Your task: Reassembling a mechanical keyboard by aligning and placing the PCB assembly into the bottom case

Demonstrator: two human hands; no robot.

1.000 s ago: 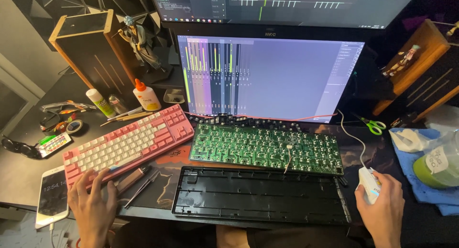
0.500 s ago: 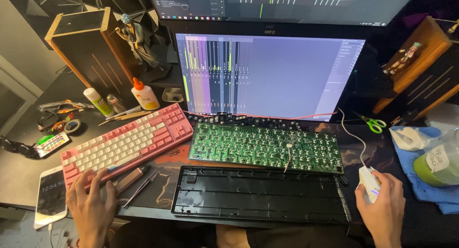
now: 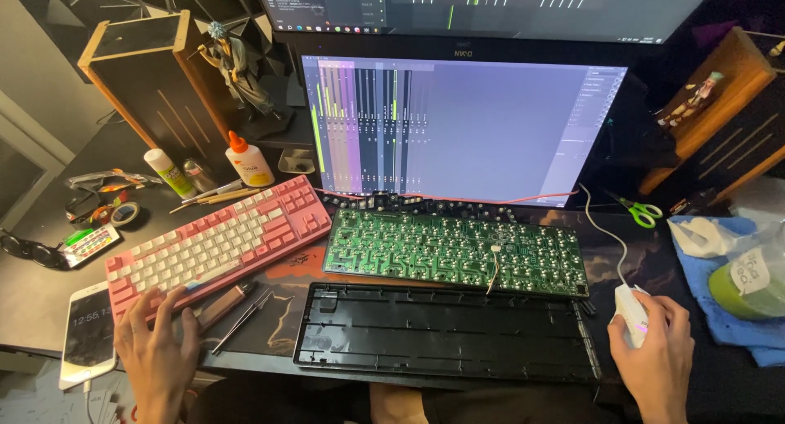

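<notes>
My left hand (image 3: 157, 350) rests with spread fingers on the near left end of a pink and white keyboard (image 3: 217, 240) that lies at an angle on the desk. My right hand (image 3: 658, 358) is closed over a white mouse (image 3: 630, 309) at the right, its cable running up toward the monitor. Between the hands lie a green keyboard circuit board (image 3: 454, 251), solder side up, and in front of it an empty black keyboard case (image 3: 446, 332).
A lit monitor (image 3: 458, 125) stands behind. A phone (image 3: 88, 332) lies at the left edge, tweezers (image 3: 241, 319) and a small tool beside the pink keyboard. Glue bottle (image 3: 248, 159), tape, green scissors (image 3: 639, 210), blue cloth (image 3: 728, 309) and wooden speakers surround.
The view has shifted slightly. Both hands stay where they were, left on the pink keyboard, right on the mouse.
</notes>
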